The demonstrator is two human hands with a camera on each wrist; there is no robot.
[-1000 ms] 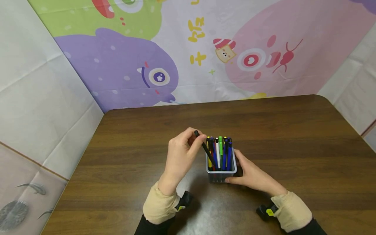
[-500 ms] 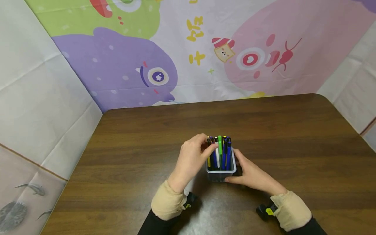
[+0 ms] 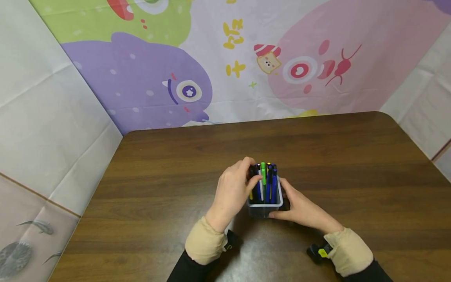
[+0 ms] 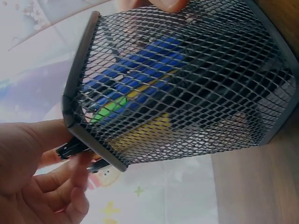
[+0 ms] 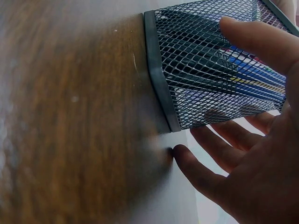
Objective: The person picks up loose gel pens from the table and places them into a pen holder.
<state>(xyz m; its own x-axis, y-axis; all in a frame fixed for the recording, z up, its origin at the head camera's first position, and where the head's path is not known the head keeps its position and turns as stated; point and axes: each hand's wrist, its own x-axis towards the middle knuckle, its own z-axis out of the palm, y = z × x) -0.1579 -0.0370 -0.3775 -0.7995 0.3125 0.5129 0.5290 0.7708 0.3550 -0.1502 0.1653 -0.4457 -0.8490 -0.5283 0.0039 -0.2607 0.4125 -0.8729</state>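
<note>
A dark metal mesh pen holder (image 3: 260, 212) stands upright on the table, packed with several pens. Among them I see a green pen (image 3: 263, 169), a white pen (image 3: 261, 192) and blue pens (image 3: 274, 188). My left hand (image 3: 230, 190) is at the holder's left rim, thumb and fingers pinching a black pen (image 4: 71, 148) whose end sticks out of the mesh. The rest of that pen is hidden among the others. My right hand (image 3: 305, 208) grips the holder from the right, with the thumb on the near side and fingers along the other sides.
The brown wooden table (image 3: 169, 164) extends around the holder on all sides. A cartoon-printed cloth (image 3: 158, 78) hangs behind its far edge, and pale sheets (image 3: 46, 90) flank it. Each wrist wears a small black camera (image 3: 314, 253).
The left hand has carried a black pen down into the holder and shifted right over the pen tops. The right hand keeps its grip on the holder.
</note>
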